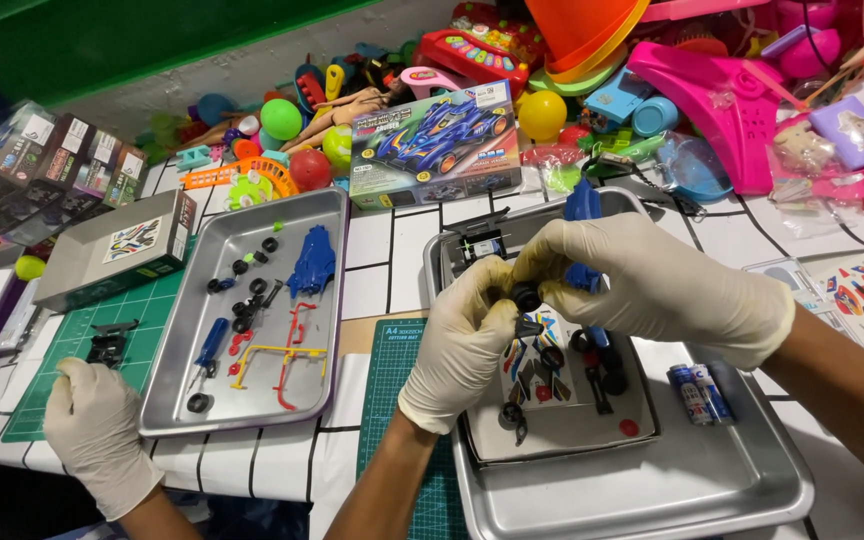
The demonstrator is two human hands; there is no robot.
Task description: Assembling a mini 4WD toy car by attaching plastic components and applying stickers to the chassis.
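Both my hands wear white gloves and meet over a metal tray [652, 490]. My right hand [652, 285] grips a blue toy car chassis [582, 205], which stands upright out of my fist. My left hand [462, 345] pinches a small black wheel [525, 295] against the lower end of the chassis. Below my hands in the tray lie a sticker sheet [537, 365], several black wheels and small black parts. Two blue batteries [700, 392] lie at the tray's right side.
A second metal tray [252, 235] to the left holds a blue car body [312, 262], black wheels and red and yellow sprues. Another person's gloved hand [102, 435] rests at the bottom left on a green mat. A toy car box [437, 140] and piled toys fill the back.
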